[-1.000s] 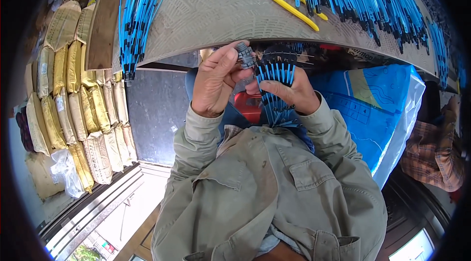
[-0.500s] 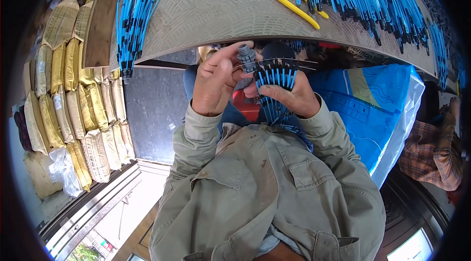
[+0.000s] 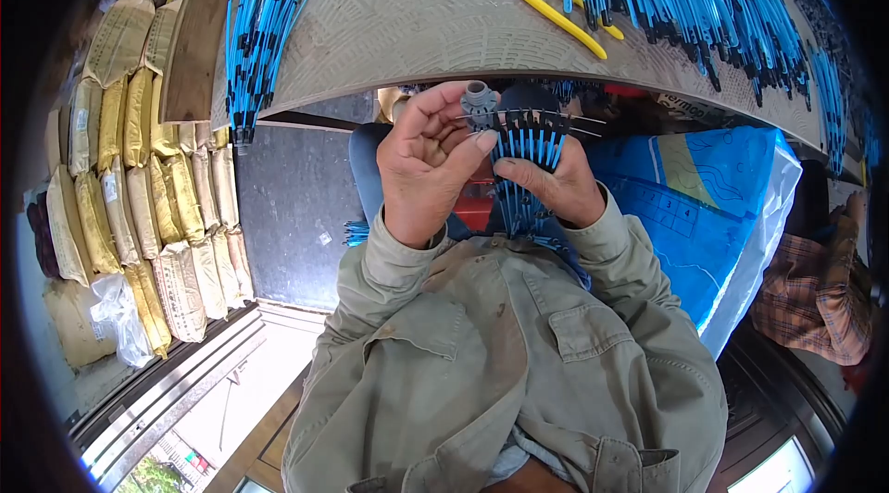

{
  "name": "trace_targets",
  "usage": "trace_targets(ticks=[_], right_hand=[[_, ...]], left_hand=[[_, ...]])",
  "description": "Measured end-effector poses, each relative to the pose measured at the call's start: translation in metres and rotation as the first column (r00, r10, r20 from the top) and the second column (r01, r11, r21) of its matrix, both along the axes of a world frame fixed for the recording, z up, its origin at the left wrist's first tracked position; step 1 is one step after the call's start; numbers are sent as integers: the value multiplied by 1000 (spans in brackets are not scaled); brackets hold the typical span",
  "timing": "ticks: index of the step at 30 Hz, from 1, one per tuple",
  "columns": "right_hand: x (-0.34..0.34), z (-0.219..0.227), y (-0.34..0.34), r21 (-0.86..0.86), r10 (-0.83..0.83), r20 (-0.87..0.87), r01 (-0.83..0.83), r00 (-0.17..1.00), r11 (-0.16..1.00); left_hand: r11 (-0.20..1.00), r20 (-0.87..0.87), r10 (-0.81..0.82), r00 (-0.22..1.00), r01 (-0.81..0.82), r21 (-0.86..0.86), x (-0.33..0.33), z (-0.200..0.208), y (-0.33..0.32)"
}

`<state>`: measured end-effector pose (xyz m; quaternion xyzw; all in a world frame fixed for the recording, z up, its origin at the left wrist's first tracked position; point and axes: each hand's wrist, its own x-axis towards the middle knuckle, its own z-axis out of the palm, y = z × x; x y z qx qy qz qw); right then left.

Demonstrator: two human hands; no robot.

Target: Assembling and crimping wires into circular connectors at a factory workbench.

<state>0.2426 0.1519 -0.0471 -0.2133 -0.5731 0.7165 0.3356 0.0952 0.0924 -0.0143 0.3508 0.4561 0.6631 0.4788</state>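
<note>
While the left hand [image 3: 428, 169] curls closed, its thumb and forefinger pinch a small grey round plastic hub [image 3: 478, 104] at the top end of a fan of thin blue-and-black rods [image 3: 530, 152]. That hub sits just under the near edge of the worktable, raised in front of the person's chest. Beside it, the right hand [image 3: 556, 186] is wrapped around the lower part of the same fan, fingers folded over the rods and thumb pressed across them, so both hands are shut on the one assembly. Its rods spread side by side like ribs, bright blue along most of their length with short black sections near the top, where a thin dark wire crosses them; below the right hand they gather into a bundle that runs down toward the lap, partly hidden by the khaki jacket sleeves.

Above the hands lies a pale grey ridged tabletop [image 3: 398, 21]. On its left part rests a loose bundle of blue rods with black tips [image 3: 264, 30]; across its right part spreads a much larger heap of the same rods [image 3: 704, 2]. Between them lie yellow-handled pliers [image 3: 546, 2]. Stacked tan sacks [image 3: 130, 169] line the floor at left, and a blue printed plastic bag [image 3: 704, 206] sits at right.
</note>
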Motion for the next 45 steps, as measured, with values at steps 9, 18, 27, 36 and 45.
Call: trace_targets(ticks=[9, 18, 27, 36, 45], right_hand=[[0, 1, -2, -91, -43, -23, 41, 999, 995], [1, 1, -1, -103, 1, 24, 2, 1000, 995], [-4, -4, -5, -19, -77, -3, 77, 997, 997], [-2, 16, -8, -76, 22, 29, -20, 999, 997], [-10, 7, 6, -1, 20, -58, -20, 998, 1000]], left_hand=[[998, -26, 12, 1000, -11, 65, 7, -5, 0], [1000, -29, -19, 999, 19, -1, 5, -4, -2], [997, 64, 69, 996, -71, 33, 13, -4, -4], [982, -22, 191, 981, -191, 5, 15, 2, -7], [994, 38, 105, 994, -103, -41, 4, -2, -8]])
